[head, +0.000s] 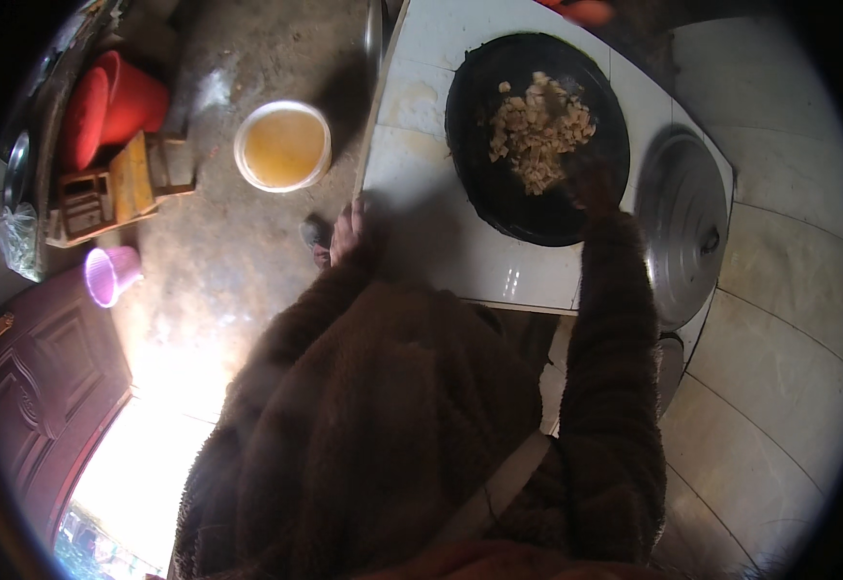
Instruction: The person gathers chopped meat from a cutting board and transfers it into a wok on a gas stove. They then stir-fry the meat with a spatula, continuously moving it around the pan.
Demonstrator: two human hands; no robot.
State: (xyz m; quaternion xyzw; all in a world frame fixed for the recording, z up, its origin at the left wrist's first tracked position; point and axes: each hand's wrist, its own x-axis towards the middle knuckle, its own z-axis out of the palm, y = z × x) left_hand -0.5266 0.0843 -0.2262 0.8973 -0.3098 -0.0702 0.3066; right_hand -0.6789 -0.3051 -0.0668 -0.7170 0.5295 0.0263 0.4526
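A large black wok (476,192) sits in the white tiled stove top, holding a heap of pale, chopped food pieces (537,134). My right hand (595,185) is over the wok's right side, just beside the food; it is dark and blurred there, and whether it holds a utensil does not show. My left hand (349,230) rests at the left edge of the tiled counter (410,170), away from the wok. A big round metal lid (682,232) leans to the right of the wok, by the tiled wall.
On the floor to the left stands a white bucket of yellowish liquid (285,148). Farther left are red plastic tubs (131,101), a small wooden stool (131,177) and a pink plastic basket (113,275). A brown panelled door (59,377) is at lower left.
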